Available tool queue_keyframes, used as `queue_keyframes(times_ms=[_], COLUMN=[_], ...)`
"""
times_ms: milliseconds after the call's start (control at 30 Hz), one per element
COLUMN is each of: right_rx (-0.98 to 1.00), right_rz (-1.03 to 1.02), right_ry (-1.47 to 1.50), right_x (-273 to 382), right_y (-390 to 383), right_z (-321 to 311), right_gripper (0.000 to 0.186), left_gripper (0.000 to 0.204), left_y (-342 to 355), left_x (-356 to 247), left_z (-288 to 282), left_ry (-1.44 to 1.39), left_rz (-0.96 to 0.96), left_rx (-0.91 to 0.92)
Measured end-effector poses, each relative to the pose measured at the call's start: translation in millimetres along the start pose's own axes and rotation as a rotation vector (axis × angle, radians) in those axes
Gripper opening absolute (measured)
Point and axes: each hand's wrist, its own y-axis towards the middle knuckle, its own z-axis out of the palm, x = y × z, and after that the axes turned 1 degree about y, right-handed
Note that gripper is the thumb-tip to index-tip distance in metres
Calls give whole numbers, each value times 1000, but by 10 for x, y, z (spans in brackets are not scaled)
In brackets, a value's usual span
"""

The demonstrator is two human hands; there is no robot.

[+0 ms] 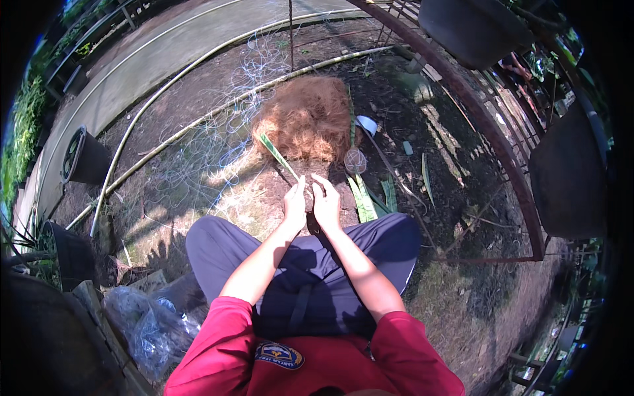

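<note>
My left hand [294, 203] and my right hand [326, 203] are cupped towards each other in front of my crossed legs, fingers curved around a dark brown clump [309, 196] that looks like soil. From the left fingertips a green leaf piece with pale edges [277, 154] slants up and to the left; its lower end is hidden. Just beyond lies a heap of reddish-brown fibre [307, 115]. Right of it sits a ball wound with string [355, 160]. Closer to my right knee lie several striped green leaf pieces [362, 199].
Loose pale string [211, 145] sprawls over the ground to the left, by long bamboo poles [198, 122]. A white bowl-like scoop [366, 125] rests beyond the ball. Black pots [87, 157] stand left, a plastic bag [148, 327] lower left. A rusty metal frame [489, 132] curves along the right.
</note>
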Motion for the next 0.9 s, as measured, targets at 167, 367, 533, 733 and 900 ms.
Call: queue_keyframes(times_ms=[167,367,533,733,900], right_rx=[314,303,421,364,331], right_rz=[-375,-441,-428,-500,-544], right_ry=[-279,-374,-560,-526,-706], right_x=[-64,-49,-56,-112,-211], right_y=[-135,-86,-103,-136,-180], right_z=[124,90,44,62,82], right_gripper=[44,57,57,51,46], left_gripper=[32,38,27,17,17], left_y=[74,269,19,174,196], left_x=[87,-137,-384,-293,-150], left_z=[-218,-82,71,-66,-174], left_ry=[-366,-414,-374,-375,-386], left_rz=[-77,-131,-227,-235,-144], left_rx=[166,25,1,37,100])
